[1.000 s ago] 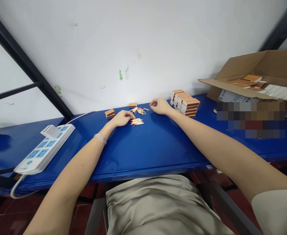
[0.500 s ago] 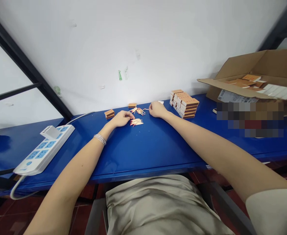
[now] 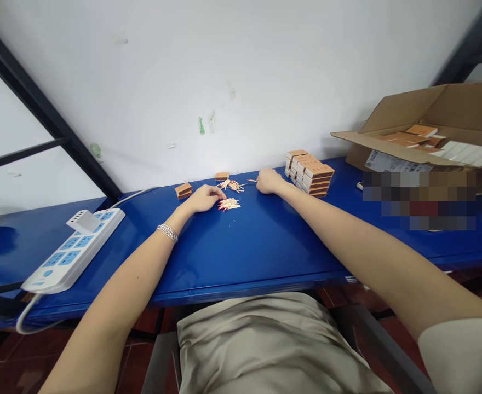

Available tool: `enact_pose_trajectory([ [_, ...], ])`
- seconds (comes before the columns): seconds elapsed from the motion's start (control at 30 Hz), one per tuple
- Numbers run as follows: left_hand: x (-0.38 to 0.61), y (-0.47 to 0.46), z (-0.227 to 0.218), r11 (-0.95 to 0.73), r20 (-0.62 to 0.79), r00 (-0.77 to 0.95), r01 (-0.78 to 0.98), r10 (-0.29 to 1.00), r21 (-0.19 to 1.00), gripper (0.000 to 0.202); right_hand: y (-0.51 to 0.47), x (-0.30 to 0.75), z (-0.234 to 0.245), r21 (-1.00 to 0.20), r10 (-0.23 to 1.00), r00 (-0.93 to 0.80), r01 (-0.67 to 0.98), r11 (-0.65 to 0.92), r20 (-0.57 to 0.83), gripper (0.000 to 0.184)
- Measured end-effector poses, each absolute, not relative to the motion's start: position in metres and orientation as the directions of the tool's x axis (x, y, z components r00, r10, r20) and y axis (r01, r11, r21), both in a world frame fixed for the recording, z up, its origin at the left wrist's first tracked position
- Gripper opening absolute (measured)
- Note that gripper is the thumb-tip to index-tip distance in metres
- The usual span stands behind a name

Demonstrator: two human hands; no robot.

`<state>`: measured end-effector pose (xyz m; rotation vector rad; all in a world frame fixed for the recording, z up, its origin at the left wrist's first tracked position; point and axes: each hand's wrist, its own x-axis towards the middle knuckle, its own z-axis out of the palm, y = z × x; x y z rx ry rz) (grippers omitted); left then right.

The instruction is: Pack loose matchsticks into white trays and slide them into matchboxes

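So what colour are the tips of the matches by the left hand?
Red. The tips of those matches show best in the head view.

One head-worn camera, above the lap (image 3: 274, 345), facing forward and down across the blue worktop (image 3: 245, 251) from near edge to wall (image 3: 274, 71).

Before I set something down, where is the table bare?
The widest bare patch of table lies between the near match pile and the front edge, with tiny specks. Another lies between the power strip and left forearm. Crowded: the back, with left hand, far match pile and matchbox stack.
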<state>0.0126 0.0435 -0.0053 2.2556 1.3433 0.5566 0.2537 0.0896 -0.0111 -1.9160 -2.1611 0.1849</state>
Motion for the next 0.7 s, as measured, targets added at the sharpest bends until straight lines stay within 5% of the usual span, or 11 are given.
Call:
enact_pose_trajectory([
  [0.2, 0.014, 0.042, -0.005, -0.413, 0.108, 0.437, 0.7, 0.893, 0.583, 0.032, 0.076, 0.25, 0.001, -0.385, 0.955, -0.223, 0.879, 0.283, 0.193, 0.02],
  [0.4, 0.013, 0.042, -0.006, -0.425, 0.127, 0.439, 0.69, 0.889, 0.586, 0.03, 0.05, 0.22, 0.005, -0.65, 0.797, -0.497, 0.487, 0.584, 0.343, 0.015],
  [0.7, 0.015, 0.04, -0.002, -0.433, 0.122, 0.452, 0.692, 0.884, 0.578, 0.035, 0.045, 0.223, 0.003, -0.666, 0.725, -0.626, 0.414, 0.62, 0.285, 0.017],
])
